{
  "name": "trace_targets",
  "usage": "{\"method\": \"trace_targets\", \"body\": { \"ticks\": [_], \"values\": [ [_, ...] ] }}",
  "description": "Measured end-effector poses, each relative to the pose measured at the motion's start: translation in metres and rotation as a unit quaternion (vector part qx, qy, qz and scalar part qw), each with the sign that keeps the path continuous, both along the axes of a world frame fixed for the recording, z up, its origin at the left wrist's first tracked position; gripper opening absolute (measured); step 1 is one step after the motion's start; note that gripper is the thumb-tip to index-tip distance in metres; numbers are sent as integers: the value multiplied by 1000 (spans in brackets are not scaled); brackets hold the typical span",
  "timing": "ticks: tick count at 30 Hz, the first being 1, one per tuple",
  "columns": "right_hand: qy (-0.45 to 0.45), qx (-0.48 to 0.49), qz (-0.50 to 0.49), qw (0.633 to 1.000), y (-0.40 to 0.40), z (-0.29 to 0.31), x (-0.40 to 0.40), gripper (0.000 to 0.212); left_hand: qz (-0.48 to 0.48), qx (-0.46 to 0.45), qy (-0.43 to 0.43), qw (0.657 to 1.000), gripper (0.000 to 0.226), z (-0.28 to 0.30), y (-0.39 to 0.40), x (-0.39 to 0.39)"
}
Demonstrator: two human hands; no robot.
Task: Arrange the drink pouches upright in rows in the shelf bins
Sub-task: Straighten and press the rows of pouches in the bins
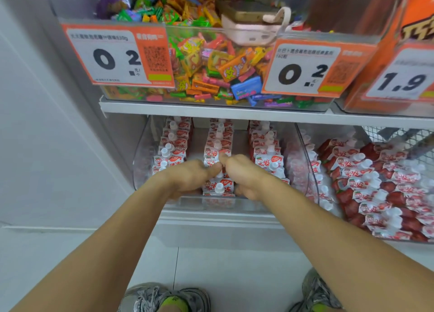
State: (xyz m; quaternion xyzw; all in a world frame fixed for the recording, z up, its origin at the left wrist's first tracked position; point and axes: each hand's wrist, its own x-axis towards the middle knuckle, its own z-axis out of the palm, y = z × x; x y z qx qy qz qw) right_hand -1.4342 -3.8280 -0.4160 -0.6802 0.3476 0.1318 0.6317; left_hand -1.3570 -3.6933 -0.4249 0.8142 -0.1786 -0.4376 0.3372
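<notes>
Red-and-white drink pouches with white caps stand upright in three rows inside a clear shelf bin (141, 152): a left row (172, 145), a middle row (218, 135) and a right row (265, 142). Both my hands reach into the front of the middle row. My left hand (191, 177) grips the left side of the front pouches (218, 187), fingers curled out of sight behind them. My right hand (244, 175) grips their right side. The thumbs meet above a pouch cap. A neighbouring clear bin (305, 161) holds many pouches (375, 185) lying in a loose heap.
The shelf (211, 110) above carries a clear bin of mixed wrapped candies (211, 62) with orange price tags (117, 55) hanging in front, and a phone (249, 27) lying on the candies. A wire basket (404, 135) is at the far right. My shoes (164, 297) stand on the tiled floor.
</notes>
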Motion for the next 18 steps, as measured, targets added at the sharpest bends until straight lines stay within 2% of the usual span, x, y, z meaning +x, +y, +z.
{"method": "trace_targets", "body": {
  "ticks": [2, 5, 8, 10, 13, 18],
  "values": [
    [1, 44, 2, 999, -1, -3, 5, 51, -3, 1, -2, 1000, 104, 7, -2, -3],
    [-3, 83, -9, 996, -5, -5, 6, 64, -16, 18, -12, 1000, 80, 14, -6, -8],
    [-9, 101, -12, 995, -5, -5, 5, 60, -26, 46, -24, 998, 79, 16, -9, -8],
    [-9, 93, -13, 996, -2, 0, 4, 61, -29, 53, -28, 998, 81, 19, -9, -9],
    [-1, 78, -9, 997, 3, 9, 2, 63, -24, 49, -22, 998, 74, 22, -9, -13],
    [3, 25, 15, 1000, 8, 16, -7, 58, 40, -11, 56, 998, 77, 25, -6, -16]
  ]
}}
